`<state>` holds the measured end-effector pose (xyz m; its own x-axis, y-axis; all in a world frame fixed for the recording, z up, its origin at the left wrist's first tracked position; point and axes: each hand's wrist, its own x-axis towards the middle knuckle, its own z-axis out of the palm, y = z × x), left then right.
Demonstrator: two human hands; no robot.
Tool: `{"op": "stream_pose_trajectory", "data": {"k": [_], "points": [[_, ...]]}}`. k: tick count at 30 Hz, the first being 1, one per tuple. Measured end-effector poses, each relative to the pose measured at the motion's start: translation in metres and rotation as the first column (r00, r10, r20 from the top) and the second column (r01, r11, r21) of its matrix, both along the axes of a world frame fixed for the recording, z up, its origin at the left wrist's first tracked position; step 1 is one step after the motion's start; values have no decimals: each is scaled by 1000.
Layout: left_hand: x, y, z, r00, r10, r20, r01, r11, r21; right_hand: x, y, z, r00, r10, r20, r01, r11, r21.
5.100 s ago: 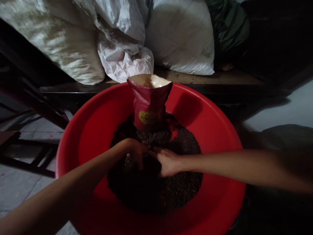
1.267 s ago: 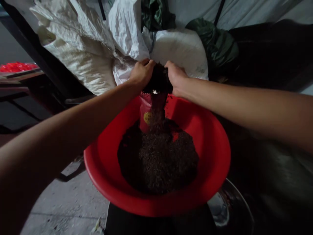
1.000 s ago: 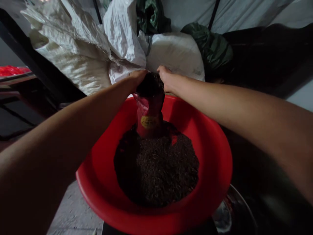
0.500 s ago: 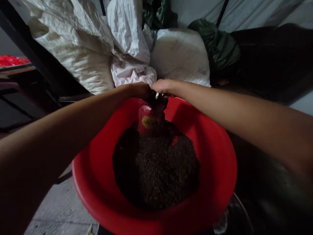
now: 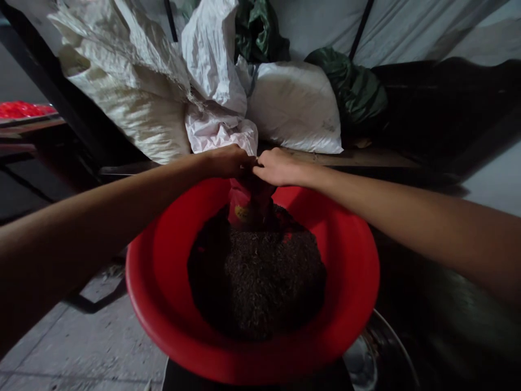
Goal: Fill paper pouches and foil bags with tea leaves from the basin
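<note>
A small red bag [image 5: 240, 196] with a yellow label stands upright at the far side of a large red basin [image 5: 157, 309]. Around its base lies a heap of dark, dry, loose bits like tea leaves [image 5: 264, 277]. Both hands meet at the bag's top. My left hand [image 5: 233, 161] is closed on the gathered top from the left. From the right, my right hand [image 5: 277, 166] pinches at the same spot, its thumb and fingers bent together. A small pale bit shows between the hands, too small to name. The bag's mouth is hidden under the fingers.
Behind the basin, white woven sacks [image 5: 295, 106] and a dark green sack [image 5: 352, 89] lean against a sheeted wall. Red items [image 5: 24, 110] lie on a surface at far left. A metal bowl [image 5: 362, 364] stands low at the right, partly hidden by the basin.
My right hand has turned over, with its fingers now curled down onto the bag's top beside my left hand. The bag's upper part and label are more covered. The view has shifted slightly.
</note>
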<state>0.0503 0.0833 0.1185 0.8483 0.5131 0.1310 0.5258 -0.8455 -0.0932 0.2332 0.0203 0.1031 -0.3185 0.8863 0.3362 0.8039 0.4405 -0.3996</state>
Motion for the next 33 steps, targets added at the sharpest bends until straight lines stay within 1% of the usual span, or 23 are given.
{"op": "stream_pose_trajectory", "data": {"k": [2,3,4,6,8,10,12,14,16,18,19,20,21,22,23,24,25,26,27,28,30,32,33], "points": [[-8,-6,-3,997,22,80,-27,998,54,-2,-20,0,954,-34,298,16,998,62],[-12,-8,-6,990,41,139,-49,997,54,-2,-28,-2,917,-42,396,0,994,105],[-15,-11,-9,980,53,193,-59,998,29,-1,-34,-4,890,-42,455,-27,989,144],[-22,-15,-14,965,32,262,-16,998,-65,4,-40,-10,860,-31,509,-74,980,183],[-28,-18,-18,958,-29,285,70,988,-135,11,-40,-16,868,7,496,-110,978,178],[-33,-20,-20,958,-77,277,128,978,-168,17,-37,-23,893,66,445,-150,976,156],[-39,-20,-21,963,-110,248,153,975,-160,21,-34,-29,913,123,389,-192,971,144],[-46,-18,-19,963,-154,222,179,979,-97,24,-33,-32,924,180,337,-242,959,151],[-51,-16,-17,961,-171,216,176,984,-3,28,-36,-33,948,197,252,-258,936,240],[-55,-13,-16,964,-150,221,145,989,36,30,-46,-33,965,207,159,-253,892,375],[-56,-13,-16,963,-142,230,138,990,34,29,-53,-34,955,248,160,-293,863,411],[-56,-13,-18,959,-146,243,143,989,27,25,-61,-37,927,319,199,-374,831,412],[-55,-15,-22,951,-158,265,157,987,26,19,-70,-42,870,414,268,-490,788,374],[-53,-18,-28,937,-171,306,167,985,38,9,-80,-50,785,510,352,-610,738,290],[-51,-22,-37,914,-170,368,157,985,64,-2,-88,-61,703,579,414,-690,697,197],[-49,-27,-47,882,-156,445,126,987,97,-15,-95,-75,650,613,450,-724,679,121],[-47,-33,-60,836,-124,535,65,990,128,-27,-101,-91,635,600,487,-690,723,8],[-45,-39,-73,780,-81,620,-12,990,144,-39,-104,-108,672,560,484,-600,795,-88],[-44,-46,-87,723,-46,690,-76,986,146,-49,-106,-126,719,525,456,-497,847,-192],[-43,-52,-99,671,-15,741,-121,984,129,-57,-107,-142,753,496,432,-396,866,-306],[-45,-62,-118,594,19,805,-142,986,82,-65,-110,-168,794,477,377,-281,838,-468],[-48,-67,-127,582,30,812,-114,992,45,-66,-114,-183,803,481,351,-266,817,-511],[-49,-67,-128,600,28,800,-95,995,37,-65,-118,-187,811,473,343,-275,827,-490]]}}
